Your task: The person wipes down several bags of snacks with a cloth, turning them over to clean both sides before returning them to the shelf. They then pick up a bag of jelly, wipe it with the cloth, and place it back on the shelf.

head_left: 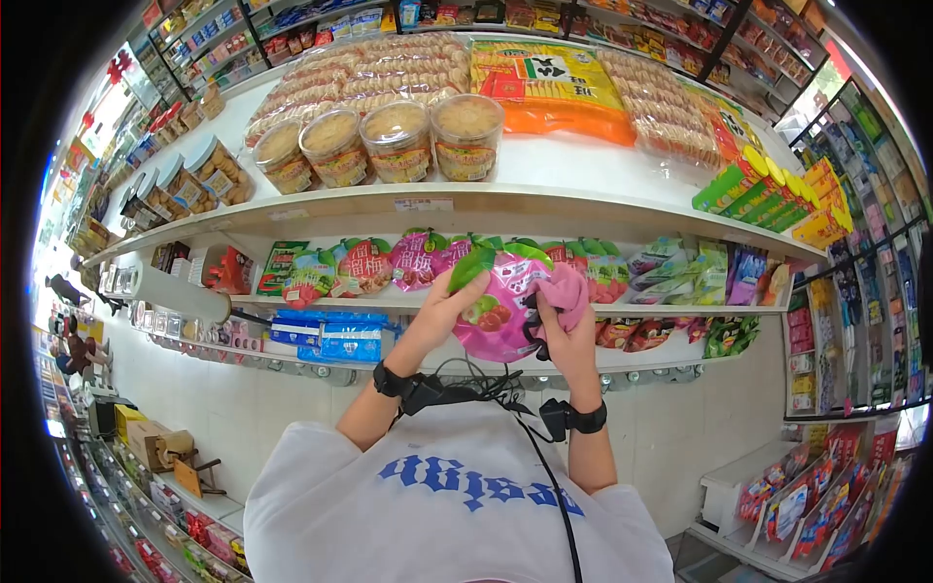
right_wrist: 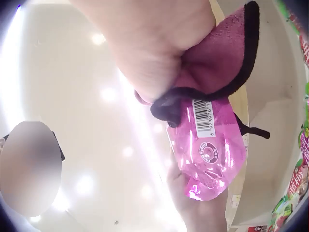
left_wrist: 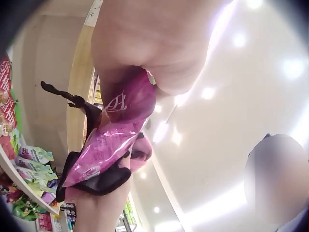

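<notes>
1 glossy pink bag (head_left: 491,332), leaf-topped, fruit-printed, upper centre; barcode reads 6 923976. My left hand (head_left: 442,316) pinches its edge, closed; my right hand (head_left: 571,348) grips pink cloth (head_left: 562,294) against it.

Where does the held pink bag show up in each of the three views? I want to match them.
Head: centre, between the left hand and right hand; pink bag.
Left wrist: left of centre, slanting down from the near hand.
Right wrist: right of centre, below the near hand, barcode showing.
Shared landmark: the pink cloth with dark trim, against the bag.
</notes>
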A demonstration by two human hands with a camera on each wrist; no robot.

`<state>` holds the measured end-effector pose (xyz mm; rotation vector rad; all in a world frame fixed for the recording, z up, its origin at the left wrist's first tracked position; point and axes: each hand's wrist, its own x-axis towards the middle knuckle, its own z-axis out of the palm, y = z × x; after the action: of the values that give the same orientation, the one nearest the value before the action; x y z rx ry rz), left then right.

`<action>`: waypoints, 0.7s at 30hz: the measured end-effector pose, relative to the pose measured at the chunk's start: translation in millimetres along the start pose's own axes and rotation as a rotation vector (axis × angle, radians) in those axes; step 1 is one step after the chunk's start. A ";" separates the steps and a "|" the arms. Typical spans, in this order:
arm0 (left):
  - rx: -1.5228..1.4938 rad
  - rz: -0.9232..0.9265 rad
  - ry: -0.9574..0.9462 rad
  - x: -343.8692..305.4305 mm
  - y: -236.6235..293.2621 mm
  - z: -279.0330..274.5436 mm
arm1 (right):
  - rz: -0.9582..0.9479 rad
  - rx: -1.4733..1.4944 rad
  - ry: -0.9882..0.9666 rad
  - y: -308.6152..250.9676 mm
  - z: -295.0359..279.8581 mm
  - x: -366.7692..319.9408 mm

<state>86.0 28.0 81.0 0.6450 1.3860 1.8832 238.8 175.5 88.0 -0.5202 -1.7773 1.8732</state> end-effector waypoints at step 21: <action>-0.371 -0.007 -0.071 -0.8 -9.6 -8.0 | -0.043 0.387 0.032 12.1 6.4 -18.6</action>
<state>82.9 24.3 69.4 0.5128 0.9568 2.0200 248.8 159.0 75.2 -0.3607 -1.3441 2.0953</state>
